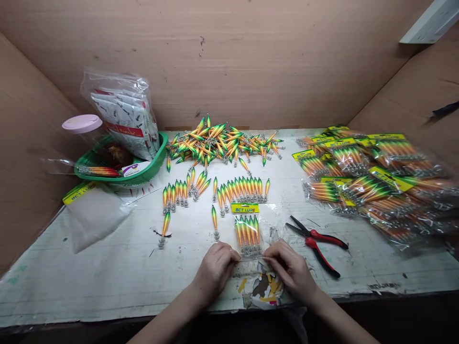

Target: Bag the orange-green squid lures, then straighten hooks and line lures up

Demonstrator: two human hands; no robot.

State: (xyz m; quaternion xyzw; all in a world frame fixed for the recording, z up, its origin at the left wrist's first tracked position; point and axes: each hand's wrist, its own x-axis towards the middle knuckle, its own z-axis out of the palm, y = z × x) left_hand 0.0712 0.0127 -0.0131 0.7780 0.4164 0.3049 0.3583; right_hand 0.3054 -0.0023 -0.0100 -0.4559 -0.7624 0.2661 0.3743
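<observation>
A clear plastic bag (247,231) with a yellow header reading "BCT LURE" lies flat in front of me, several green-and-orange squid lures inside it. My left hand (217,267) pinches the bag's lower left corner. At its lower right corner, my right hand (289,267) pinches the same edge between thumb and fingers. Just beyond the bag stretches a row of loose squid lures (247,188), with a second group (175,193) to its left. One single lure (214,222) lies close to the bag's left side.
Red-and-black pliers (315,239) lie open right of my right hand. Filled lure bags (380,186) are heaped at the right. A lure pile (218,143) sits against the cardboard back wall. At left are a green basket (143,177) and a stack of unfilled bags (95,215).
</observation>
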